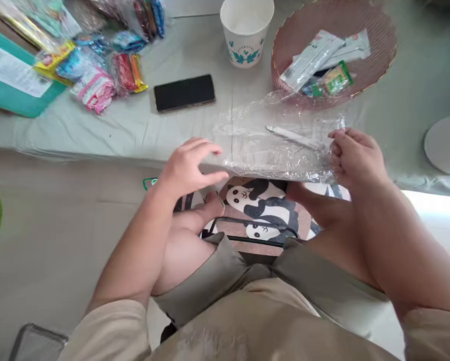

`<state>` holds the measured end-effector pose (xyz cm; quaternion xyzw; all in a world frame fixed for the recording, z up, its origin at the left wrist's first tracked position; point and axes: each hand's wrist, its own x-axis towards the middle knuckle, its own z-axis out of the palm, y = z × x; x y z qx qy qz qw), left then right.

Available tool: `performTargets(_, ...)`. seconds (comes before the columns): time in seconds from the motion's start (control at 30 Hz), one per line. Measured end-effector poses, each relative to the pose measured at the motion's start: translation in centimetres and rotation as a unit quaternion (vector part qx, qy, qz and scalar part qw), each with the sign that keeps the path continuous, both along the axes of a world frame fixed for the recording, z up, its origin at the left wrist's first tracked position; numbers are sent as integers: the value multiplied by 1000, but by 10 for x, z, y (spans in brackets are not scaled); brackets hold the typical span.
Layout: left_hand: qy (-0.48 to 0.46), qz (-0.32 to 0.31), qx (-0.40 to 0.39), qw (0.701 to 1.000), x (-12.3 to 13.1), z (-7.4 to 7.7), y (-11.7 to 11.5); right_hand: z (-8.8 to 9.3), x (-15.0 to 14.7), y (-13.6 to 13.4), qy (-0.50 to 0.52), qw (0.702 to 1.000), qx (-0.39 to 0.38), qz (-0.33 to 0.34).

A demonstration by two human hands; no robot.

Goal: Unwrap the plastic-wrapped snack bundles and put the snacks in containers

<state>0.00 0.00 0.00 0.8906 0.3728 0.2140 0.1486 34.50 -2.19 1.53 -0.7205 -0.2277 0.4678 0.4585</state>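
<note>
A clear, crinkled plastic bag (262,145) lies flattened along the table's front edge. Its right end is pinched in the closed fingers of my right hand (354,155). Near the bag's left end, my left hand (187,168) hovers at the table edge, thumb and fingers apart, holding nothing. A slim white pen-like tool (294,136) with a narrow dark tip lies across the bag's area; whether it is on or under the film I cannot tell. Behind the bag stands a pink ribbed bowl (375,65) holding white sachets (313,57) and a small green-and-yellow packet (335,80).
A black phone (185,93) lies left of a white paper cup (246,35). Colourful wrapped snacks (97,70) are heaped at the back left beside a teal box (17,75). A white round object (446,143) stands at the right. Below is a panda-print mat (262,205).
</note>
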Motion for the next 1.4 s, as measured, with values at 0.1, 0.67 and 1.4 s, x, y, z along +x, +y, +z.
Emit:
performTargets(0.1, 34, -26, 51, 998, 15, -5, 0, 0, 0, 0, 6, 1000, -4, -5)
performTargets(0.67, -203, 82, -286, 933, -28, 8, 13, -7, 14, -1, -183, 976, 26, 119)
performTargets(1.4, -513, 113, -576, 626, 37, 42, 26, -7, 28, -3, -226, 926, 298, -51)
